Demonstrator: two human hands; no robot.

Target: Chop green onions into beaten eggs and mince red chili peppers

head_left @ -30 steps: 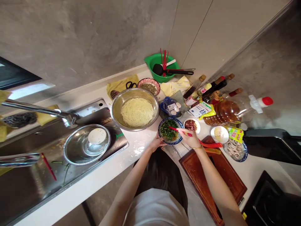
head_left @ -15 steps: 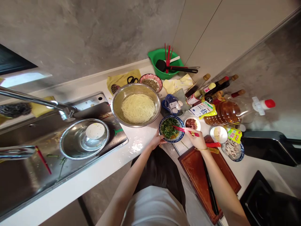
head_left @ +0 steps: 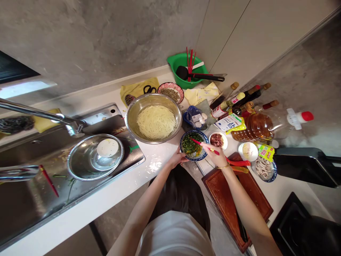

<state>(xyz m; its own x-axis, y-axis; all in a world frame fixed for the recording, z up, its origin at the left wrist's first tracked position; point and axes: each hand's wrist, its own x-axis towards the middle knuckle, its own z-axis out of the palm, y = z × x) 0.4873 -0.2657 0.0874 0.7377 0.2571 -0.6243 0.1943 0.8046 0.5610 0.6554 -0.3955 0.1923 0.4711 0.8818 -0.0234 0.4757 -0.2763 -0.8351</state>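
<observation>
A blue-and-white bowl point(head_left: 205, 153) holds chopped greens point(head_left: 189, 145) in a yellow-orange liquid that looks like beaten egg. My left hand point(head_left: 176, 159) grips this bowl by its near left rim. In my right hand point(head_left: 217, 156) is a pair of red chopsticks point(head_left: 196, 141), their tips down among the greens. Just right of the bowl stands a small white bowl point(head_left: 225, 143) of chopped reddish-brown pieces. Behind it and to the left, a large metal basin point(head_left: 128, 126) contains pale thin strips point(head_left: 156, 122).
A cutting board point(head_left: 221, 202) with a knife lies under my right forearm. Several bottles, an oil jug point(head_left: 255, 128) and a salt packet point(head_left: 228, 122) crowd the right. Eggs point(head_left: 201, 121) sit behind the bowl. Left is the sink with a metal bowl point(head_left: 77, 170); a green basin point(head_left: 173, 64) stands at the back.
My right hand has shifted slightly left, and the chopstick tips have moved left and up within the bowl, at a changed angle. The left hand stays on the bowl.
</observation>
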